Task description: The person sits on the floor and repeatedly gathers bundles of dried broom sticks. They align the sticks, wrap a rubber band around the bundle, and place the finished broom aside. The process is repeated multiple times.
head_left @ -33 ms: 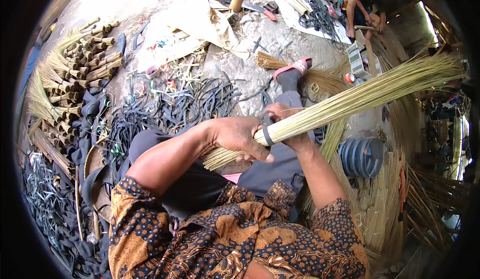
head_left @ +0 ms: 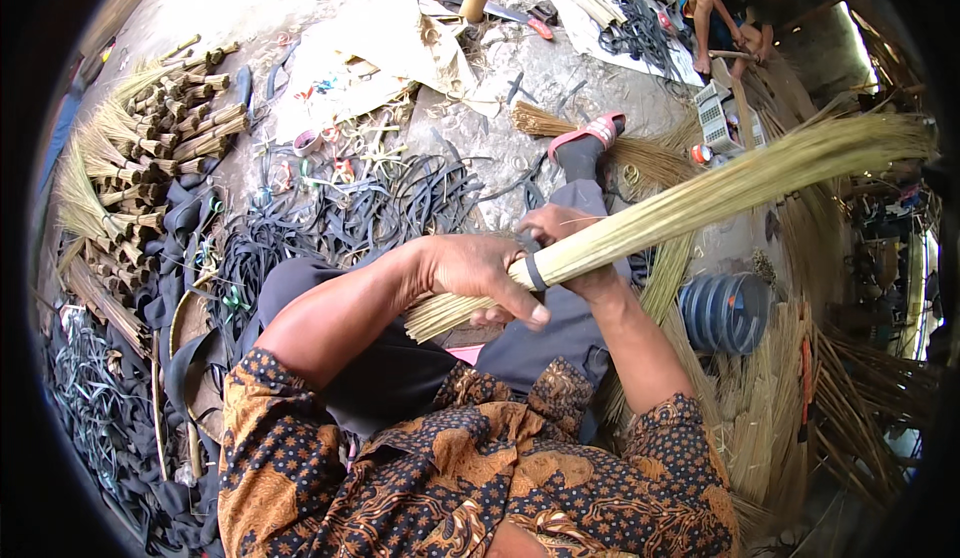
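Broom bundle [head_left: 700,203] of pale sticks held across frame centre, fanning toward upper right.

Left hand [head_left: 478,270] fingers clamp the bundle beside its dark binding band [head_left: 536,271]; right hand [head_left: 565,243] fingers wrap it from behind. Finished bundles [head_left: 150,158] lie stacked upper left, black rubber strips [head_left: 380,208] between.

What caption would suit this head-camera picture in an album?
Left hand and right hand clasp a stick broom bundle ringed by a dark band.

Concrete floor [head_left: 300,8] — rubber strips [head_left: 400,208], broom bundles [head_left: 170,128].
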A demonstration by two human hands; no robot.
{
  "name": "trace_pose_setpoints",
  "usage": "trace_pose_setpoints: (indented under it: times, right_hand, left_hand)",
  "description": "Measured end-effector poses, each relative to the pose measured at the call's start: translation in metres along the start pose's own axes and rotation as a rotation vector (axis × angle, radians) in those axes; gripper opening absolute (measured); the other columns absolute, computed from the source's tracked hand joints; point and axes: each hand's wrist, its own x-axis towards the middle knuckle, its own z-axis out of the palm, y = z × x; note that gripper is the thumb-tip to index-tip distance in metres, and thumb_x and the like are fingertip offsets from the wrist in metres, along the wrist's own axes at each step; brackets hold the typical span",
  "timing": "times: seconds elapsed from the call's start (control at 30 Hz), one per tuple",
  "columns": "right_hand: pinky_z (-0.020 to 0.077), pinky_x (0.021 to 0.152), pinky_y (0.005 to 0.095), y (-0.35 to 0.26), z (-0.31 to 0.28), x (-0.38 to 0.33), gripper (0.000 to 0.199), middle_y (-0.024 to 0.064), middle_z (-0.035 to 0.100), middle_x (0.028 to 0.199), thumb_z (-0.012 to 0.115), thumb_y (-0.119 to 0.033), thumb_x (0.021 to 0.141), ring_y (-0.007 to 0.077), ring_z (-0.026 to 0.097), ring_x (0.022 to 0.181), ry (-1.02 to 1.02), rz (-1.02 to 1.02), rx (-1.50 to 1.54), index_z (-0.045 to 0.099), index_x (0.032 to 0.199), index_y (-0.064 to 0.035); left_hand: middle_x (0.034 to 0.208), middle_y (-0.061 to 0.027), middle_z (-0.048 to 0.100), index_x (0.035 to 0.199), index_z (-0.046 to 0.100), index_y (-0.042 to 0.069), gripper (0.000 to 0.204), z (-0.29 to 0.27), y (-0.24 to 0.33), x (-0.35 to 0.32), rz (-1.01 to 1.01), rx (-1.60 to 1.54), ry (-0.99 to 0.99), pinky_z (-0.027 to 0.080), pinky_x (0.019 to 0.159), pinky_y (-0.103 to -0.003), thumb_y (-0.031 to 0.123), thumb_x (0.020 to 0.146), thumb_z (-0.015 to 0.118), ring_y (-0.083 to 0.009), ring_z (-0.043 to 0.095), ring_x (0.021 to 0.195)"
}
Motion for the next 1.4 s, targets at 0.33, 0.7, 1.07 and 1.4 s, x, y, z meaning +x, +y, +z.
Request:
trace_pose_setpoints:
  times: [0.33, 0.7, 1.07, 1.4]
  right_hand:
    - [0.0543, 0.072, 0.0491, -0.061, -0.03, 0.03, 0.033, 0.0202, 0.072, 0.078, 0.061, -0.027, 0.101, 0.04, 0.072, 0.077, -0.111, 0.701, -0.194, 0.068, 0.125, -0.0063]
    - [0.0506, 0.048, 0.0256, -0.039, 0.02, 0.057, 0.024, 0.0121, 0.068, 0.076, 0.06, -0.022, 0.106, 0.0133, 0.062, 0.053, 0.138, 0.746, 0.665, 0.063, 0.11, 0.0018]
    - [0.0435, 0.051, 0.0212, -0.054, 0.037, 0.015, 0.024, 0.0024, 0.06, 0.083, 0.054, -0.024, 0.109, 0.0064, 0.053, 0.058, 0.208, 0.915, 0.875, 0.059, 0.116, -0.0017]
    - [0.0528, 0.069, 0.0413, -0.104, 0.022, -0.018, 0.032, 0.0123, 0.067, 0.081, 0.049, -0.033, 0.11, 0.0308, 0.069, 0.073, 0.033, 0.587, 0.195, 0.061, 0.098, -0.0054]
  left_hand:
    - [0.083, -0.0262, 0.071, 0.097, 0.069, 0.002, 0.044, -0.024, -0.015, 0.017, -0.116, 0.898, 0.912, 0.057, 0.076, -0.051, 0.045, 0.091, 0.073, -0.0425, 0.072, 0.088]
    - [0.079, -0.0205, 0.072, 0.107, 0.065, 0.006, 0.021, -0.04, -0.053, 0.035, -0.01, 0.991, 1.156, 0.059, 0.063, -0.051, 0.02, 0.091, 0.063, -0.0403, 0.074, 0.075]
    - [0.077, -0.0196, 0.07, 0.11, 0.059, 0.012, 0.023, -0.072, -0.062, 0.051, -0.02, 0.981, 1.376, 0.055, 0.06, -0.054, 0.029, 0.095, 0.063, -0.0423, 0.071, 0.071]
    - [0.087, -0.0199, 0.074, 0.103, 0.072, 0.002, 0.047, -0.084, -0.011, 0.01, -0.239, 0.758, 1.107, 0.057, 0.077, -0.046, 0.046, 0.089, 0.078, -0.0309, 0.072, 0.08]
